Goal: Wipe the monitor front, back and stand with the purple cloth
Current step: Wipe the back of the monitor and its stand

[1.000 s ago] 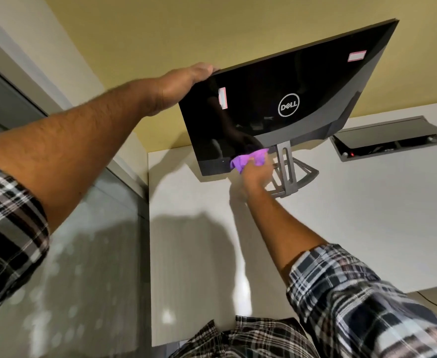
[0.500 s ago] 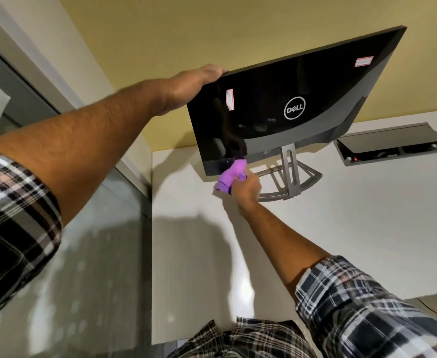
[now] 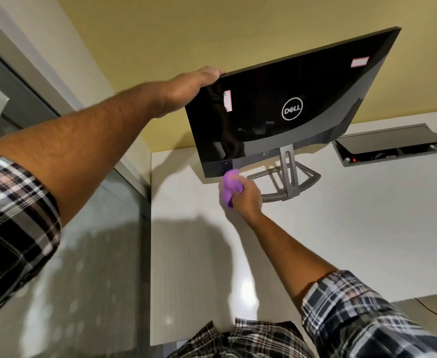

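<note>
The monitor (image 3: 276,104) sits on its grey stand (image 3: 288,177) on the white tabletop (image 3: 341,228), glossy black back with the Dell logo facing the camera. The left hand (image 3: 189,91) is clamped over the top left corner of the panel, while the right hand (image 3: 246,196) has the purple cloth (image 3: 229,186) bunched up in its fingers, just under the lower left edge of the monitor, next to the stand base. An open cable hatch (image 3: 390,146) is set into the tabletop off to the right.
</note>
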The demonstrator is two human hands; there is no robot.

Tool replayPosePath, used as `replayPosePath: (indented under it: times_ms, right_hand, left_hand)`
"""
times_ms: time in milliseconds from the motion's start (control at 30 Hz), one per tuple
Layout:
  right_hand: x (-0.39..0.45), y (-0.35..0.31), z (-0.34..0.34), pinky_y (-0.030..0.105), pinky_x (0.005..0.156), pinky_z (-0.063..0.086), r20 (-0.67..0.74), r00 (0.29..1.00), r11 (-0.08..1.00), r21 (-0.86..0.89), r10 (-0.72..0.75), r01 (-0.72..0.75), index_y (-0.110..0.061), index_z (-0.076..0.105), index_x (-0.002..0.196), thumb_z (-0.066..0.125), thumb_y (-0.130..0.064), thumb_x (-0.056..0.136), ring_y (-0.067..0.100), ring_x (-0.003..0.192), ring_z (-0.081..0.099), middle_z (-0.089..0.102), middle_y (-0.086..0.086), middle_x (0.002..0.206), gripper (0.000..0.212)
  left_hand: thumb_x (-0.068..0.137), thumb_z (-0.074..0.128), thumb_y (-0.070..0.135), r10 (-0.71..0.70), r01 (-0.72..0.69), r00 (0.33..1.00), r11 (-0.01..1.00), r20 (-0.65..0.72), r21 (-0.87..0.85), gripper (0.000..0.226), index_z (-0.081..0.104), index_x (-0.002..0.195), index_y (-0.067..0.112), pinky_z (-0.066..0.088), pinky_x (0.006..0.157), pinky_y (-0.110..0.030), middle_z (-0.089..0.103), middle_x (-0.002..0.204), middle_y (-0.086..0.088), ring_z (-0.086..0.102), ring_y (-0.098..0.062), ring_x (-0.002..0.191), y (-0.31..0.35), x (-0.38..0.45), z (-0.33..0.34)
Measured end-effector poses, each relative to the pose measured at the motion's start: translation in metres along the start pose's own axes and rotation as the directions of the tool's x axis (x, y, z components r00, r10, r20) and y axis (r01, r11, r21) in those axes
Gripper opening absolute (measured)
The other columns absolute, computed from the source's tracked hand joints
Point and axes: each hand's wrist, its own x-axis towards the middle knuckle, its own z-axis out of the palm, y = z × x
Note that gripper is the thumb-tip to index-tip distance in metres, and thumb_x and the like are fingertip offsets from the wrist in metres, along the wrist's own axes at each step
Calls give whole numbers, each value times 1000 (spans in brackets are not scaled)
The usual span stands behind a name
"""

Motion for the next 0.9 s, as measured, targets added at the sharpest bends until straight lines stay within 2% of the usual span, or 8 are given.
replayPosePath:
  times_ms: [100, 167, 267, 433, 500, 600, 767, 900]
  right_hand:
    - [-4, 9, -16, 14, 68, 50, -117, 993, 998, 60, 16, -9, -11, 74, 107, 55, -20, 103, 20, 94, 70, 69, 4, 98, 21]
    - [3, -8, -22, 22, 88, 54, -282, 942, 952, 290, 181, -95, -13, 67, 130, 58, -19, 104, 25, 114, 67, 70, 8, 120, 27]
    - [11, -41, -6, 37, 113, 46, -180, 946, 851, 504, 270, -148, -17, 44, 156, 58, -20, 106, 29, 135, 55, 56, 9, 149, 52]
    - [-8, -34, 16, 9, 70, 49, -81, 982, 951, 274, 172, -144, -14, 58, 140, 50, -21, 109, 15, 93, 66, 63, 6, 113, 32]
    - [-8, -15, 9, 20, 73, 57, -50, 988, 978, 157, 144, -135, -11, 67, 127, 52, -29, 109, 10, 84, 65, 67, 2, 100, 29]
    - [7, -21, -13, 33, 76, 60, -175, 934, 916, 316, 313, -247, -10, 68, 122, 50, -28, 109, 17, 86, 66, 66, 4, 101, 28]
    - [12, -61, -21, 43, 86, 64, 67, 948, 788, 541, 310, -295, -11, 69, 114, 48, -9, 102, 33, 97, 73, 72, 17, 108, 24]
    - [-19, -51, -24, 49, 91, 62, 217, 961, 911, 336, 173, -240, -19, 72, 110, 51, -24, 99, 32, 98, 73, 74, 11, 106, 24]
  left_hand:
    - [110, 22, 35, 5, -5, 1000, 1000, -5, -17, 44, 40, 150, 30, 24, 116, -28, 42, 153, 11, 38, -7, 139, 3, -1, 2]
    - [111, 22, 33, 1, -1, 1000, 1000, -15, -23, 43, 40, 150, 29, 25, 110, -22, 44, 147, 14, 40, -5, 136, 5, -2, 4]
    - [111, 23, 32, 0, -1, 1000, 1000, -26, -16, 43, 40, 151, 27, 24, 110, -20, 42, 150, 13, 38, -5, 138, 5, -2, 4]
    - [111, 21, 33, 11, -11, 1000, 999, -19, -35, 44, 39, 151, 28, 23, 116, -24, 41, 152, 11, 38, -6, 139, 3, -3, 4]
    - [111, 21, 34, 14, -15, 1000, 999, -15, -32, 44, 39, 151, 28, 24, 115, -25, 41, 152, 11, 37, -7, 139, 4, -3, 4]
    - [111, 20, 33, 14, -14, 1000, 1000, -17, -21, 44, 40, 150, 28, 27, 106, -20, 43, 149, 12, 39, -6, 135, 7, -3, 4]
    - [111, 22, 30, 11, -11, 1000, 1000, -26, -27, 44, 38, 152, 26, 26, 105, -16, 40, 152, 10, 38, -4, 136, 7, -3, 5]
    - [111, 21, 31, 5, -6, 1000, 1000, -27, -18, 44, 38, 152, 26, 29, 98, -13, 42, 146, 12, 39, -4, 132, 6, -2, 4]
